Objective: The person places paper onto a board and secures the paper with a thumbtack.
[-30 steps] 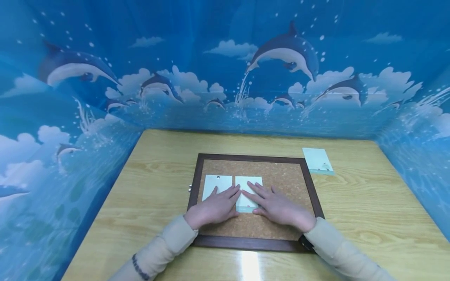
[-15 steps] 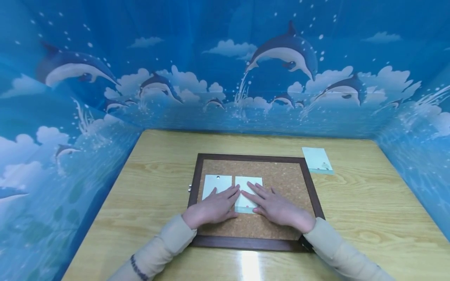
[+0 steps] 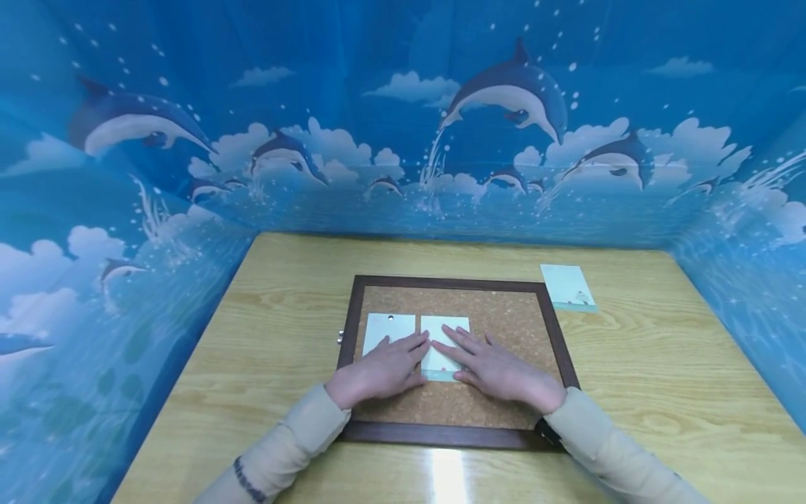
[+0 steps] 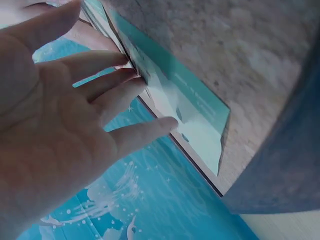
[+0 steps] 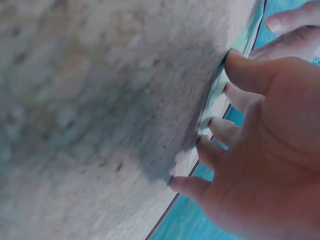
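Observation:
A cork board [image 3: 506, 318] in a dark wooden frame lies flat, with two pale note sheets on it. My left hand [image 3: 385, 369] rests with extended fingers across the left sheet [image 3: 381, 329], its fingertips reaching the left edge of the right sheet [image 3: 436, 357]. Near the top of the left sheet sits a small shiny pushpin [image 3: 390, 318]. From the other side my right hand [image 3: 500, 367] spreads its fingers over the right sheet's right part. The left wrist view shows the left sheet's green band [image 4: 200, 100] under the left fingers. In the right wrist view the right fingertips [image 5: 175, 182] touch the cork and sheet.
A third pale note sheet [image 3: 569, 285] with a green lower band lies on the wooden table [image 3: 661, 364], at the board's upper right corner. Small metal fittings [image 3: 341, 337] stick out from the frame's left side. A blue dolphin-print curtain [image 3: 403, 210] surrounds the table's back and sides.

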`<state>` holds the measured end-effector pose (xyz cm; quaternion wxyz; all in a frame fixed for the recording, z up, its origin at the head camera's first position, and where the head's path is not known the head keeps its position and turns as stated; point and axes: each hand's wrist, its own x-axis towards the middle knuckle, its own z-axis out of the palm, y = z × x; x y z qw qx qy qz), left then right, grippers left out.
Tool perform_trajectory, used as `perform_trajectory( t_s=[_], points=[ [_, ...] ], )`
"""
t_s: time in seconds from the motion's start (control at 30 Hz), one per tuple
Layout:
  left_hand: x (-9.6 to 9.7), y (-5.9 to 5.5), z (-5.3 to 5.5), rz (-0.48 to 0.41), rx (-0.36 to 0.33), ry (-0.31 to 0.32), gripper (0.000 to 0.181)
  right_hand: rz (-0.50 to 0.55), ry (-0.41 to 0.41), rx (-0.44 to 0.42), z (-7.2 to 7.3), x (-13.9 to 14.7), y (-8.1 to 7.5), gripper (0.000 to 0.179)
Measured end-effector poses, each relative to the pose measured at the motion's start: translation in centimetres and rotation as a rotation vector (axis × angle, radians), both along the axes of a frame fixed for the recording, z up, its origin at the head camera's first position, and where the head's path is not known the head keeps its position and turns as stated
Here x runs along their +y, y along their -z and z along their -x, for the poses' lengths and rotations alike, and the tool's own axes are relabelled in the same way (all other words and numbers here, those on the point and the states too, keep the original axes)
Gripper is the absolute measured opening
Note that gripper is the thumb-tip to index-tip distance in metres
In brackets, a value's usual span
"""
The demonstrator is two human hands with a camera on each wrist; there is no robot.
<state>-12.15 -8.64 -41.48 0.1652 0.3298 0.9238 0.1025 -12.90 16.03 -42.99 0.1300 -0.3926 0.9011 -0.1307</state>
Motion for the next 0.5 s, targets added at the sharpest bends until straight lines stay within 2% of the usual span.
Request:
perform_trajectory(
  t_s=[0.1,0.17,0.23,0.3,0.4,0.5],
  points=[
    [-0.5,-0.4,0.6,-0.102,0.019,0.007,0.051,0.009,-0.004,0.014,-0.1,-0.1,0.0,0.058],
    [-1.2,-0.8,1.2,-0.177,0.040,-0.037,0.040,0.018,-0.001,0.012,-0.1,-0.1,0.1,0.058],
    [-2.2,-1.5,1.8,-0.264,0.068,-0.131,0.031,0.030,-0.004,0.022,-0.1,-0.1,0.2,0.058],
    [-3.6,-2.1,2.4,-0.327,0.109,-0.264,0.024,0.039,-0.002,0.020,-0.1,-0.1,0.3,0.058],
    [-6.2,-2.5,3.2,-0.379,0.158,-0.441,0.019,0.041,-0.008,0.028,-0.2,-0.1,0.2,0.058],
    [-8.7,-2.2,3.6,-0.397,0.177,-0.520,0.013,0.039,-0.013,0.029,-0.3,-0.1,0.1,0.058]
  ],
)
